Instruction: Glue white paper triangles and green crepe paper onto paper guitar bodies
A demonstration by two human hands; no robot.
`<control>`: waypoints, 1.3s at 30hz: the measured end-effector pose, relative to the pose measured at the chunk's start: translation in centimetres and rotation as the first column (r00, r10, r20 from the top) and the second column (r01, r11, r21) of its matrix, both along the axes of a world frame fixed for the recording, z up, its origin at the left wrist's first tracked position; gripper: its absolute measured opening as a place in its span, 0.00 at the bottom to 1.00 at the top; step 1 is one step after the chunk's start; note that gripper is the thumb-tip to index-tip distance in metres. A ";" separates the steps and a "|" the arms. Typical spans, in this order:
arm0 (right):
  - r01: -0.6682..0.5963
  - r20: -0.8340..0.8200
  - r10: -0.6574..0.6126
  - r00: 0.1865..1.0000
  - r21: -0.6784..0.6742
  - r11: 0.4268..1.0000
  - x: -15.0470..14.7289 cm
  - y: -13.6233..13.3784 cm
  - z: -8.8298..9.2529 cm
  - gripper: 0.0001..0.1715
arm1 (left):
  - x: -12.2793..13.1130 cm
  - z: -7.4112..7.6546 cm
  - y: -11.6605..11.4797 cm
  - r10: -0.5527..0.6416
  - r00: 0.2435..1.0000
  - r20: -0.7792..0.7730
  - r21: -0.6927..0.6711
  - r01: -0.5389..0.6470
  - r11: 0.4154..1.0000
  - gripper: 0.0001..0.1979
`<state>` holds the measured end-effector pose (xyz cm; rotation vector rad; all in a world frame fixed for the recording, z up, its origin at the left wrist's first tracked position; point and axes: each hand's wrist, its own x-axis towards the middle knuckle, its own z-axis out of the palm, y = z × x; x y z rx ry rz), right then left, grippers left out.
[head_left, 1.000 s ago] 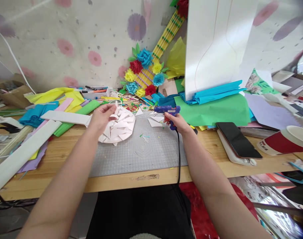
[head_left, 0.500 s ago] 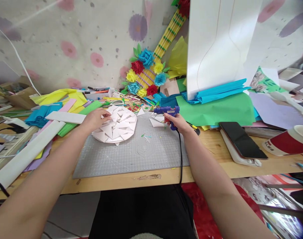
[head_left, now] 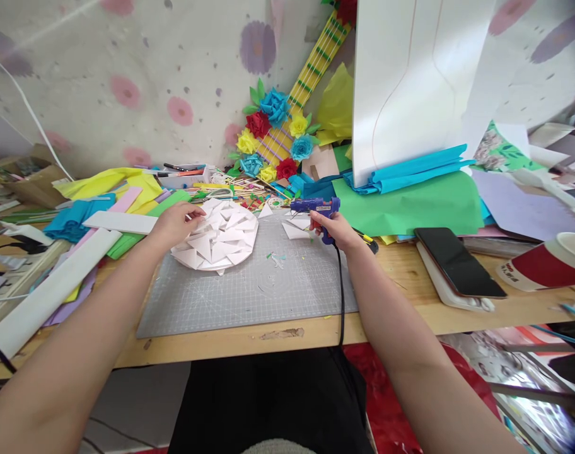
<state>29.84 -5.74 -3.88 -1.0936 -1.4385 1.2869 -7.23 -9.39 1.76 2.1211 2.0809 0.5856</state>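
Observation:
A round white disc, covered with overlapping triangular paper pieces, lies at the left of the grey cutting mat. At the disc's upper left edge is my left hand, its fingers curled toward the thumb. What sits between those fingertips is too small to make out. My right hand is wrapped around the handle of a blue hot glue gun, whose nozzle points left toward the disc. Its black cord hangs over the table's front edge. White paper pieces lie just below the nozzle.
Small scraps lie on the mat. White foam strips and coloured paper are piled left. A flower-covered paper guitar and a tall white board stand behind. A phone and a paper cup are at right.
My left hand has shifted slightly left on the disc's edge, its fingertips lifting a little. My right hand keeps the glue gun in nearly the same place. The whole view has moved slightly.

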 end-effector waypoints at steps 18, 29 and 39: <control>-0.021 0.044 0.021 0.999 -0.011 1.000 -0.1 -0.3 0.3 0.30 | 1.5 0.2 -0.1 -0.028 1.000 0.002 -0.078 0.028 0.997 0.08; 0.057 -0.012 -0.057 0.998 -0.048 0.997 -0.8 -0.1 -0.2 0.28 | 1.7 0.4 0.0 -0.038 0.998 -0.046 -0.084 0.034 0.996 0.11; 0.423 -0.055 -0.434 0.899 -0.138 0.895 -1.2 1.4 -1.3 0.20 | 7.5 -0.3 -0.3 -0.199 0.972 -0.123 -0.052 0.193 0.980 0.12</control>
